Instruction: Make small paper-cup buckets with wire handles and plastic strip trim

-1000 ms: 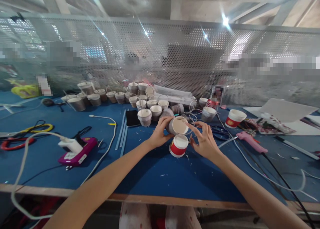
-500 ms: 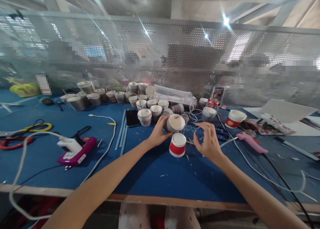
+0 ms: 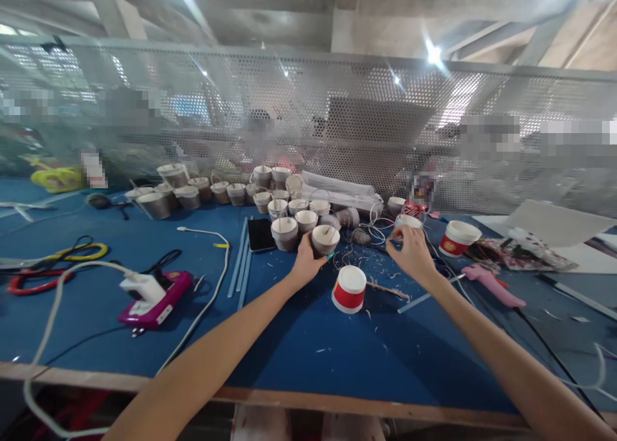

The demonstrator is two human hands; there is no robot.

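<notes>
My left hand [image 3: 308, 261] is wrapped round a small cup covered in grey twine [image 3: 326, 242], at the front right of a cluster of similar cups [image 3: 284, 233]. A red-and-white paper cup [image 3: 349, 290] stands upside down on the blue table just nearer to me. My right hand [image 3: 412, 253] is held over the table in a pinch, in front of another twine-covered cup [image 3: 409, 221]. What its fingertips hold, if anything, is too small to make out. A ball of grey twine [image 3: 360, 236] lies between my hands, with loose strands around it.
A pink glue gun [image 3: 494, 287] and another red-and-white cup [image 3: 459, 237] are at the right. Leftward are a phone [image 3: 261, 235], clear strips [image 3: 240, 261], a purple power strip [image 3: 157, 299] and scissors [image 3: 38, 280]. A perforated metal screen [image 3: 289, 132] stands behind.
My left hand has moved the twine-covered cup back and left, toward the cluster, away from the upside-down cup. My right hand has shifted right and its fingers have closed into a pinch.
</notes>
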